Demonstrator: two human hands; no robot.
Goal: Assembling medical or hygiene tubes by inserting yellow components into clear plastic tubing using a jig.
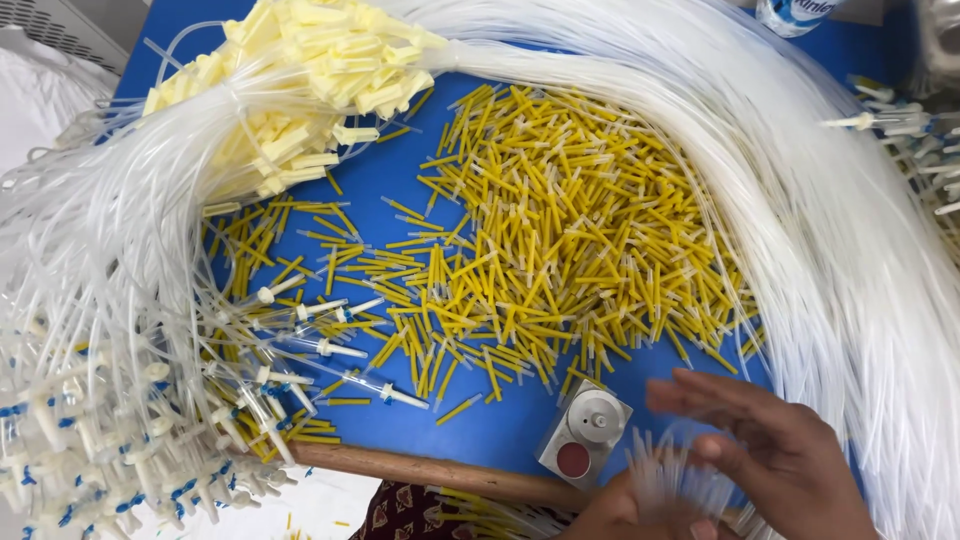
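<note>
Yellow capped needle pieces heaped on blue table; grey metal block with red button; bottle at far edge.

bare hands; dark red patterned garment below

Counter is solid blue. Yellow capped needle pieces scattered over it, tips whitish. Pale cream-yellow connectors bunched at top. Tubing bundle translucent white. White fittings with small blue clips. Grey little box with red round button. My right grip holds clear-white tube ends.
</note>
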